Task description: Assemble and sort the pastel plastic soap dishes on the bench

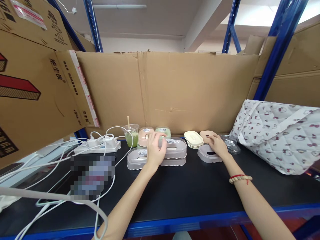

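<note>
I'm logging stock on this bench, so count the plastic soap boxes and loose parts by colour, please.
Grey closed boxes: 2, one in front, one under the left hand
Pink closed box: 1
Green closed box: 1
Grey open base under the right hand: 1
Cream tray stack: 1, layers too thin to count
Pink tray: 1
Clear lid: 1
Total: 8

Bare forearms, no sleeves; a red-and-beige bracelet (240,178) circles the right wrist.

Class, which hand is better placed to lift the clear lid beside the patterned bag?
Right. The right hand rests on the grey base next to the clear lid; the left hand is further off.
</note>
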Demonstrator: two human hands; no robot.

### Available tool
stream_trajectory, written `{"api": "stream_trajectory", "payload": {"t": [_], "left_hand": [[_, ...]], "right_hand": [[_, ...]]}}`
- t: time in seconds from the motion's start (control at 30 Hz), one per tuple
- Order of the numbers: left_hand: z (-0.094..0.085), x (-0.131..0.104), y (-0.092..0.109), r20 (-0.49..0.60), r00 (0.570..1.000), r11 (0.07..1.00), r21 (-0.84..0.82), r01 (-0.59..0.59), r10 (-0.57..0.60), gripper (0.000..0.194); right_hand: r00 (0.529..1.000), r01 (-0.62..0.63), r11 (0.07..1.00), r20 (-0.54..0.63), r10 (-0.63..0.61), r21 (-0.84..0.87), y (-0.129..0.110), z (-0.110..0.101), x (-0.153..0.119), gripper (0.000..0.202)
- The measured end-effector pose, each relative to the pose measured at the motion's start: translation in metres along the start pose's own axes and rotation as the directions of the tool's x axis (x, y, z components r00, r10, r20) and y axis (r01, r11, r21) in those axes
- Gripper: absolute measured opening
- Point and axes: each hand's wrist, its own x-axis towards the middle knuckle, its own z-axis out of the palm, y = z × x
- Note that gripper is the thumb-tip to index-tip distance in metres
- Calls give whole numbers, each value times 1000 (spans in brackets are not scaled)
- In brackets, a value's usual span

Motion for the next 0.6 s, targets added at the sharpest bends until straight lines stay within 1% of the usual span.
{"api": "stream_trajectory", "payload": {"t": [0.1,0.23,0.4,0.5,0.57,0.6], "left_hand": [[2,0,1,-14,997,991,-112,73,-75,16],[3,1,4,5,977,944,-257,206,-212,16],[2,3,6,20,944,889,-332,316,-328,13],[4,4,6,45,928,854,-378,357,-369,11],[5,4,6,80,918,811,-443,382,-388,10],[5,5,7,106,911,776,-489,397,-399,11]], "right_hand": [[1000,-17,1000,19,18,-5,-5,-4,1,24],[998,-52,999,24,52,-9,-13,-12,2,19],[998,-70,998,1,70,-1,-16,-19,2,18],[996,-67,997,-64,69,29,-23,-24,3,19],[986,-39,993,-159,56,111,-34,-30,3,18],[977,-1,985,-211,38,172,-41,-33,3,18]]}}
